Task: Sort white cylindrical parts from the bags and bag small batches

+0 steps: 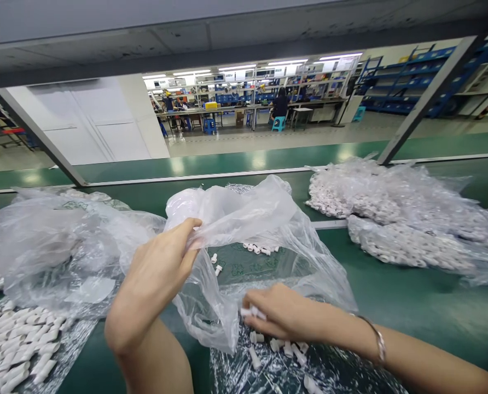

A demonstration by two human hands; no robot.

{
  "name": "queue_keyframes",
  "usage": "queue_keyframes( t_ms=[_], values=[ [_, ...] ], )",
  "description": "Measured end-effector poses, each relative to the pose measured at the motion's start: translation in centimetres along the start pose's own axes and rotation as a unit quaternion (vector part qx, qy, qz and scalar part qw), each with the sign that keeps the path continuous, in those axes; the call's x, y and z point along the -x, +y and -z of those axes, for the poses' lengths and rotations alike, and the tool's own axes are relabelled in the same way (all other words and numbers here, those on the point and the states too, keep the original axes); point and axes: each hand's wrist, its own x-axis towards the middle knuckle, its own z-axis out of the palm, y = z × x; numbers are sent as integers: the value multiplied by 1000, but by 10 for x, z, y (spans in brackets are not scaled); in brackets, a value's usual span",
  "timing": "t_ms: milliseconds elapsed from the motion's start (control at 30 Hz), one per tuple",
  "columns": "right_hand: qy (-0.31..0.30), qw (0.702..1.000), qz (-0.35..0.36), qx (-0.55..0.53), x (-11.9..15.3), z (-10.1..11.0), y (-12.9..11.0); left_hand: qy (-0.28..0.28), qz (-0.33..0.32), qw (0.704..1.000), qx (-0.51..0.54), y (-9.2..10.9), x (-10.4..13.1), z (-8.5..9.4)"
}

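My left hand (157,262) pinches the upper edge of a clear plastic bag (252,213) and holds its mouth raised. Inside the bag, several small white plastic fittings (262,249) lie toward the far end. My right hand (274,312) is closed around a few white fittings (253,312), just in front of the bag's opening. Below that hand, more loose white fittings (288,348) are scattered on a crinkled clear plastic sheet (231,377). The palm side of my right hand is hidden.
Filled clear bags of white parts (408,241) lie at the right. Another bag (55,246) sits at the left, with a spread of white tubes (18,345) before it. A grey shelf (211,33) runs overhead. People and benches are in the background.
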Motion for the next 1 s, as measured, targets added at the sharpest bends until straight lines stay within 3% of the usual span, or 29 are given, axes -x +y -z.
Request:
queue_keyframes(
  t_ms=[100,200,333,433,533,600,700,767,900,1000],
  values=[
    [23,991,57,122,28,-28,3,-4,-3,1000,1,1,1,0],
    [56,977,71,195,40,-48,15,-15,3,1000,-5,3,2,1],
    [84,972,87,201,38,-37,25,-11,7,1000,-14,5,3,0],
    [105,978,69,168,14,-19,27,-9,10,1000,-21,6,3,-1],
    [131,981,25,141,-32,-12,32,-12,8,1000,-24,9,2,-2],
    [112,982,44,144,-65,-14,38,-16,8,1000,-20,9,2,-2],
    [35,984,80,156,-101,-22,46,-15,11,1000,-12,6,3,-1],
    [6,989,61,133,-113,-25,52,-13,14,1000,-8,4,3,0],
    [55,998,-22,30,-118,-27,65,-15,15,1000,-4,3,1,0],
    [69,997,-21,10,-122,-28,68,-16,4,1000,-5,3,0,0]
  ],
)
